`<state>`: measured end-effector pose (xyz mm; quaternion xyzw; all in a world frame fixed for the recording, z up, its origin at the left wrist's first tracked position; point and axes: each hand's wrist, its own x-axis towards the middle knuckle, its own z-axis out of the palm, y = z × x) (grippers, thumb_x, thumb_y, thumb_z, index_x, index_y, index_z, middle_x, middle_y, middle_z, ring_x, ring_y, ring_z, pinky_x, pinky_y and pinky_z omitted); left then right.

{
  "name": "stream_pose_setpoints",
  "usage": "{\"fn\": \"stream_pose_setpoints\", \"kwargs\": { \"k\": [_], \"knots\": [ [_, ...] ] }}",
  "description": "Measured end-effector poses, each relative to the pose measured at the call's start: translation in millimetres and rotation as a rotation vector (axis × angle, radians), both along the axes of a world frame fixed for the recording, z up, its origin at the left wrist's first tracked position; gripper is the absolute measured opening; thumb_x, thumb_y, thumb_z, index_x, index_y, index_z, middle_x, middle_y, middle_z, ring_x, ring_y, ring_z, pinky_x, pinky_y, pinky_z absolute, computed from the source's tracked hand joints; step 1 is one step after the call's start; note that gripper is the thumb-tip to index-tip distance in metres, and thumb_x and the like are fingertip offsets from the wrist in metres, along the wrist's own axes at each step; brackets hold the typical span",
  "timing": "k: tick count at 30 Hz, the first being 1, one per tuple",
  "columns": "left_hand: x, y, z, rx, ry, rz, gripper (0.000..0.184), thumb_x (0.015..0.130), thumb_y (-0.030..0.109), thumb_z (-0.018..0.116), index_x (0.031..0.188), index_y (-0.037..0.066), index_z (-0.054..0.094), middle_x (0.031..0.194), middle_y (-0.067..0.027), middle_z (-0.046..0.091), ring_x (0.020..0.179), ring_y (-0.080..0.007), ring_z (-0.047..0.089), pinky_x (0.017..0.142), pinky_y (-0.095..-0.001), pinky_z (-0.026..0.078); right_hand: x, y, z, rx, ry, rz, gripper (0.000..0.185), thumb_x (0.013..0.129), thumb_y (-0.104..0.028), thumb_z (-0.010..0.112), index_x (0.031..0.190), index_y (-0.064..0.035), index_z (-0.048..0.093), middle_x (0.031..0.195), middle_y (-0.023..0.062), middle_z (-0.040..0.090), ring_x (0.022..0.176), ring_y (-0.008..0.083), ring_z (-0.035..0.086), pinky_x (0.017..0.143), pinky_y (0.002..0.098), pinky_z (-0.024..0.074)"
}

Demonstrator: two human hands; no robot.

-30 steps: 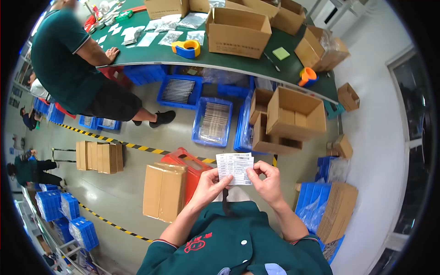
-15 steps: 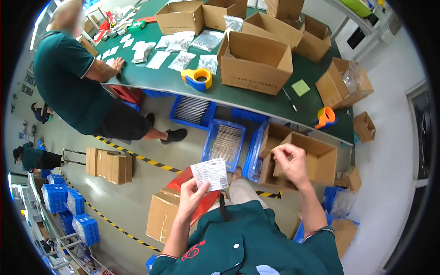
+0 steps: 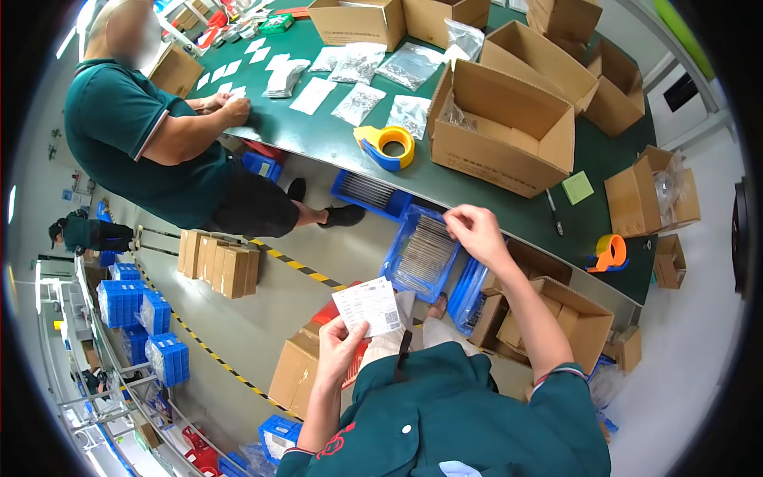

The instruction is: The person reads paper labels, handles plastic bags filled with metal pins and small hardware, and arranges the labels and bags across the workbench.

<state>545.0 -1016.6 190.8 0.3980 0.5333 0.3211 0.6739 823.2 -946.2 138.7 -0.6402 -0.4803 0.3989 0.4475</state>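
Observation:
My left hand pinches a white printed label sheet between thumb and fingers, with a square code near its lower right corner. My right hand is raised in front of the green table's edge, fingers curled and pressed together. Whatever may be between those fingertips is too small to make out. Below and left of it is a blue crate filled with rows of thin strips. On the table beyond stand an open cardboard box and a yellow-and-blue tape dispenser.
Bagged small parts and paper slips lie on the table. A marker, green notes and an orange tape dispenser are on the right. A co-worker stands left. Open boxes sit beneath the table's right end.
My view has shifted, so the table appears lower and further right. My right hand has moved up and left towards the table edge. The co-worker's hands have come together over slips.

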Motion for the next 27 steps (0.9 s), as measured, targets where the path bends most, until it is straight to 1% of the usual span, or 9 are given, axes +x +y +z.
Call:
{"fn": "stream_pose_setpoints", "kwargs": {
  "k": [3,6,9,15,21,22,23,26,27],
  "knots": [
    [-2.5,15.1,1.7,0.025,-0.015,0.015,0.018,0.08,0.008,0.057,0.095,-0.002,0.058,0.087,-0.0076,0.062,0.075,-0.0114,0.058,0.065,-0.0247,0.047,-20.6,53.2,-8.2,0.061,-0.247,-0.005,0.018,0.073,-0.014,0.054,0.083,-0.0009,0.059,0.072,0.0124,0.06,0.064,0.0223,0.06,0.061,0.032,0.0462],
    [-10.7,42.8,-4.0,0.034,-0.028,0.038,0.019,0.08,0.011,0.058,0.093,-0.002,0.059,0.085,-0.0069,0.062,0.073,-0.0105,0.057,0.063,-0.0234,0.047,-37.7,118.2,-23.7,0.076,-0.393,-0.063,0.025,0.074,-0.014,0.051,0.095,0.0003,0.054,0.089,0.0182,0.053,0.085,0.0326,0.053,0.077,0.0387,0.0421],
    [-14.8,90.9,-13.0,-0.015,-0.048,0.053,0.018,0.079,0.012,0.059,0.091,-0.001,0.059,0.082,-0.0059,0.061,0.07,-0.0097,0.056,0.062,-0.0226,0.045,-44.0,197.2,-53.8,0.024,-0.525,-0.26,0.033,0.073,-0.016,0.054,0.098,0.004,0.049,0.103,0.0216,0.047,0.096,0.0348,0.048,0.082,0.0406,0.0407],
    [-26.3,255.2,-47.2,0.126,-0.139,0.005,0.016,0.079,0.014,0.058,0.086,-0.001,0.059,0.077,-0.0033,0.059,0.065,-0.0084,0.051,0.061,-0.0232,0.041,-22.7,288.5,-66.5,-0.641,-0.522,-0.753,0.053,0.066,-0.026,0.067,0.107,-0.001,0.044,0.108,0.0174,0.045,0.102,0.0324,0.046,0.082,0.041,0.0427],
    [-27.7,335.7,-52.4,0.103,-0.133,-0.038,0.017,0.078,0.014,0.059,0.086,0.0,0.06,0.079,-0.0035,0.06,0.064,-0.0087,0.051,0.061,-0.0224,0.041,-11.3,306.0,-103.0,-0.872,-0.504,-0.804,0.072,0.057,-0.033,0.076,0.111,-0.0036,0.039,0.107,0.0158,0.051,0.101,0.0296,0.05,0.081,0.0405,0.0423],
    [-25.0,338.2,-56.8,0.088,-0.136,-0.046,0.016,0.078,0.014,0.059,0.086,0.0,0.06,0.079,-0.0034,0.06,0.064,-0.0087,0.051,0.061,-0.0221,0.041,-11.9,305.4,-105.4,-0.832,-0.495,-0.844,0.058,0.059,-0.029,0.073,0.105,-0.0045,0.048,0.104,0.0135,0.056,0.1,0.0276,0.052,0.08,0.0405,0.0417],
    [-23.2,339.2,-62.5,0.08,-0.131,-0.049,0.016,0.078,0.014,0.059,0.086,0.0,0.06,0.078,-0.0032,0.06,0.064,-0.0087,0.051,0.061,-0.0223,0.041,-9.1,302.8,-105.9,-0.848,-0.496,-0.843,0.058,0.059,-0.029,0.073,0.105,-0.0045,0.048,0.104,0.0135,0.056,0.1,0.0276,0.052,0.08,0.0405,0.0417],
    [-19.1,334.0,-84.2,0.014,-0.141,-0.058,0.017,0.079,0.014,0.058,0.088,0.0,0.059,0.079,-0.0037,0.06,0.064,-0.0088,0.052,0.06,-0.0225,0.042,-0.5,298.6,-108.6,-0.677,-0.403,-0.752,0.023,0.059,-0.021,0.063,0.077,-0.0069,0.063,0.087,0.01,0.062,0.084,0.0274,0.059,0.073,0.0365,0.0453],
    [-18.6,331.3,-90.4,-0.008,-0.141,-0.062,0.017,0.079,0.014,0.058,0.088,0.0,0.059,0.08,-0.0039,0.06,0.064,-0.0089,0.052,0.06,-0.0226,0.042,-0.4,296.6,-110.1,-0.567,-0.379,-0.741,0.025,0.058,-0.022,0.065,0.077,-0.0056,0.062,0.082,0.0115,0.063,0.078,0.0295,0.059,0.07,0.0346,0.0467]
  ]
}}
